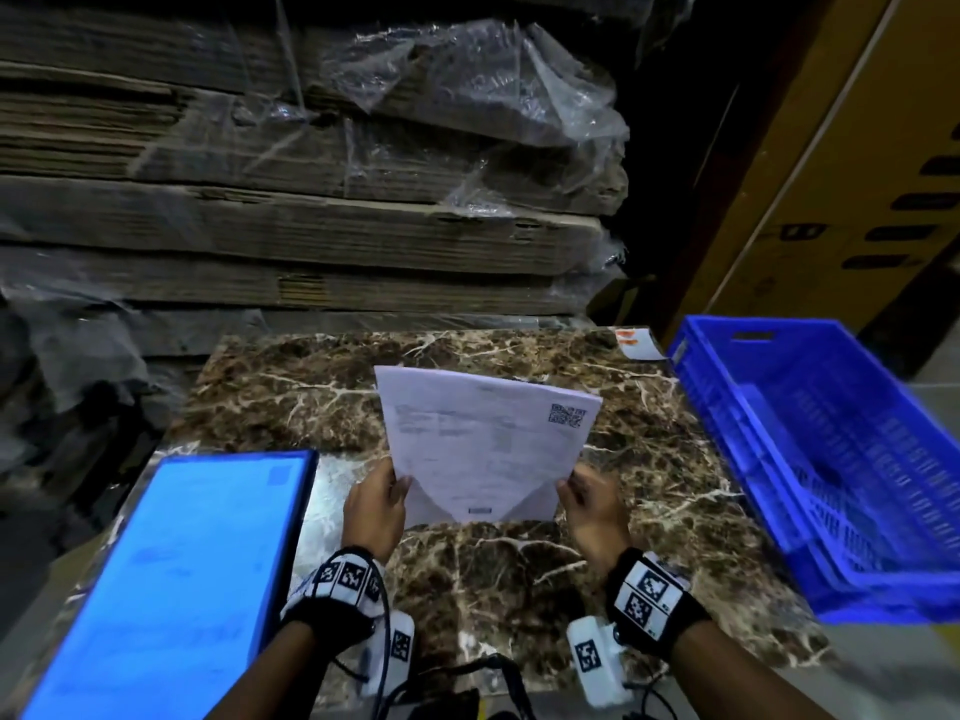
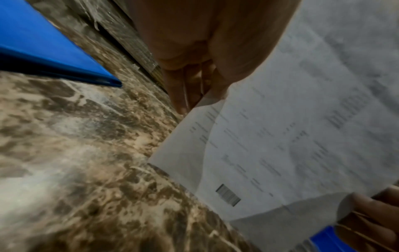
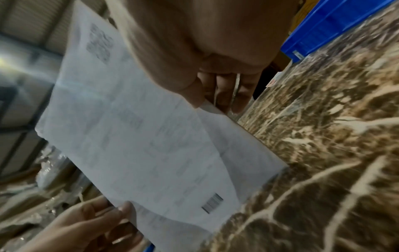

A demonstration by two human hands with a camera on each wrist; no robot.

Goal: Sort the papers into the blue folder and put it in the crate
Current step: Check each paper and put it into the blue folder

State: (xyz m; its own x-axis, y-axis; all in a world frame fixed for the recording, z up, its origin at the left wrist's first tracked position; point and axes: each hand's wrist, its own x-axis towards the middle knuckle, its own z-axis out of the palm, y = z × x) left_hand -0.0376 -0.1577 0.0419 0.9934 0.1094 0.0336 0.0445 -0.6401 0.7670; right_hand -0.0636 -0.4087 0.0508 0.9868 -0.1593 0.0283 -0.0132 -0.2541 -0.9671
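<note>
**Papers held upright over the tabletop**

Left hand [image 1: 375, 504] and right hand [image 1: 592, 506] each pinch the papers [image 1: 485, 444], lower edge near the tabletop [image 1: 519, 574]. Only the head view shows the folder [image 1: 171, 563] left of the papers and the crate [image 1: 821, 459] right; wrist views show thumbs on the print.

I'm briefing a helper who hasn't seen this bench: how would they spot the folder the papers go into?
Start at the brown marble tabletop. The blue folder lies flat on its left side, beside the left hand. Unlike the blue crate on the right, it is thin, smooth and closed.
</note>
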